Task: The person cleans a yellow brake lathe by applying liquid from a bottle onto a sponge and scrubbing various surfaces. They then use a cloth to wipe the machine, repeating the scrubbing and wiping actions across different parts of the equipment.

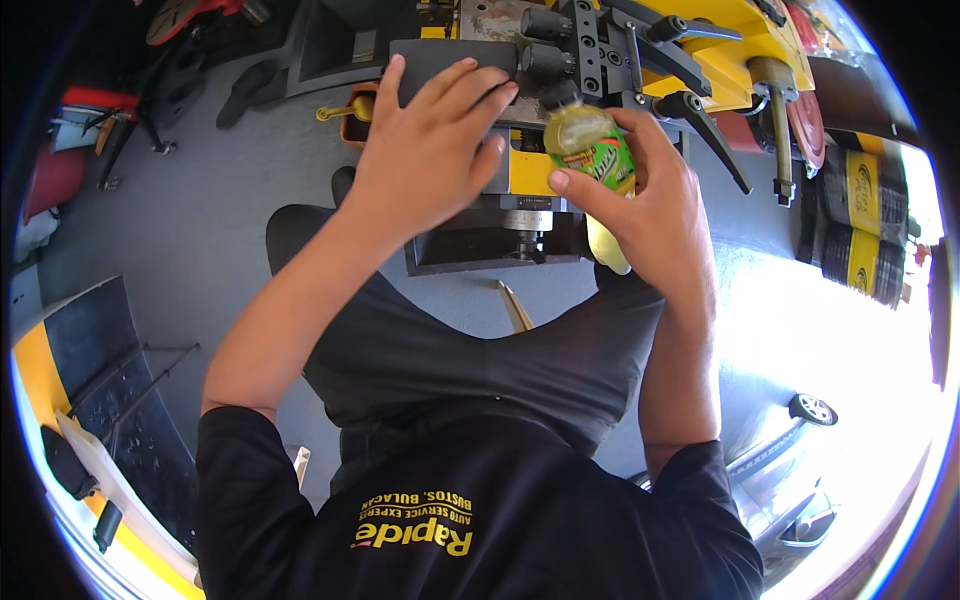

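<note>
Bottle [600,160], green-labelled, sits right of the dark plate [438,55] and nearer the wearer. Right hand [660,200] is clamped around it; left hand [425,150] lies over the plate, fingers apart. Advised: grip without squeezing, clear the black knobs [547,62] just right of the plate, and brace the plate flat-palmed.
</note>
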Motion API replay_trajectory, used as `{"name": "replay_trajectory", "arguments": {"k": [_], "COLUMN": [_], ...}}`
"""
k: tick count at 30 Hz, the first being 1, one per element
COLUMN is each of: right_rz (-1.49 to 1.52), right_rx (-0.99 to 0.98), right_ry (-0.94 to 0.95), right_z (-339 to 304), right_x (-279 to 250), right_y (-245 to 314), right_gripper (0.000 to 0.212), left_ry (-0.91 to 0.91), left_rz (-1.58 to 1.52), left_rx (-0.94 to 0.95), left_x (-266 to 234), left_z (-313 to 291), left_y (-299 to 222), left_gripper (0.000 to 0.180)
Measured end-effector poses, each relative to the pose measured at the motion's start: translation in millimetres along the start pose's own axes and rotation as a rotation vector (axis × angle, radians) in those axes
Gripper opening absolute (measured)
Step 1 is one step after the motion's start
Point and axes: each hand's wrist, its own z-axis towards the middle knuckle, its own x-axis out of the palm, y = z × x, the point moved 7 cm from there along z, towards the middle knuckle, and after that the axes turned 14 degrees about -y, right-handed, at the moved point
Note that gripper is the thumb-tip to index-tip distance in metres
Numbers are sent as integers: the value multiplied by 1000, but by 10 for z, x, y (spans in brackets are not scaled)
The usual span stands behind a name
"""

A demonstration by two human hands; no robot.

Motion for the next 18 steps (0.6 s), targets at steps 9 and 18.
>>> {"name": "replay_trajectory", "arguments": {"k": [9,18], "right_rz": [-218,-265], "right_rx": [-154,-125], "right_ry": [-12,4], "right_z": [439,671], "right_x": [36,58], "right_y": [445,475], "right_gripper": [79,81], "left_ry": [-17,1], "left_rz": [-55,-76], "left_rx": [2,-9], "left_x": [-83,-120], "left_z": [-112,-128], "left_y": [-173,-206], "left_gripper": [55,52]}}
